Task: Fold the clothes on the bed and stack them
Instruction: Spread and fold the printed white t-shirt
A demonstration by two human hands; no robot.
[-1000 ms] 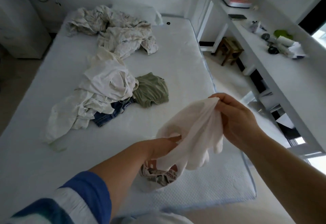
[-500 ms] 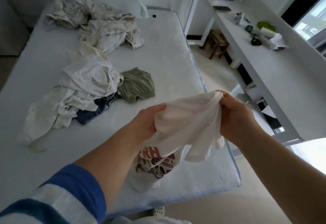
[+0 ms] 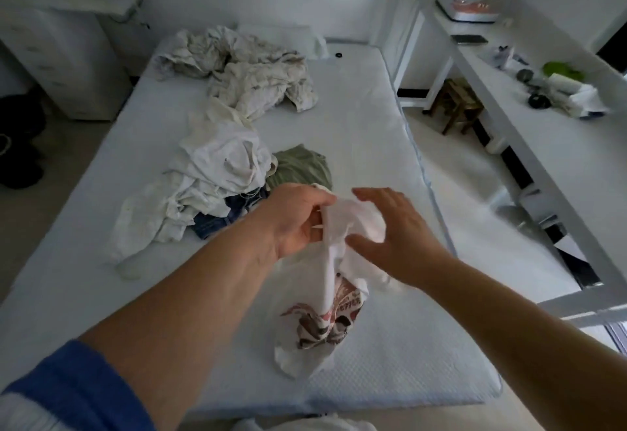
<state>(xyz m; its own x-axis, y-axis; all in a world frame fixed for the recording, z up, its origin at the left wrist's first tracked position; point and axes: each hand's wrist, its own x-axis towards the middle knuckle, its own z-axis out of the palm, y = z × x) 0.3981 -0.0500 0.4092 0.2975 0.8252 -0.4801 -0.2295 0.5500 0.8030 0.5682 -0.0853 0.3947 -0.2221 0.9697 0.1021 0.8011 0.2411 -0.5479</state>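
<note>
Where clothes (image 3: 220, 172) litter the bed (image 3: 366, 145), a desk (image 3: 559, 159) stands beside.

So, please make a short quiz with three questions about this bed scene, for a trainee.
1. True or false: the white printed shirt lies flat and folded on the bed.
2. Which hand grips the shirt? A) left hand B) right hand C) neither
3. Fill in: the garment right of the white clothes pile is ____ in colour.

Key: 1. false, it hangs bunched from the hand. 2. A; the right hand's fingers are spread beside it. 3. green, the green garment.
</note>
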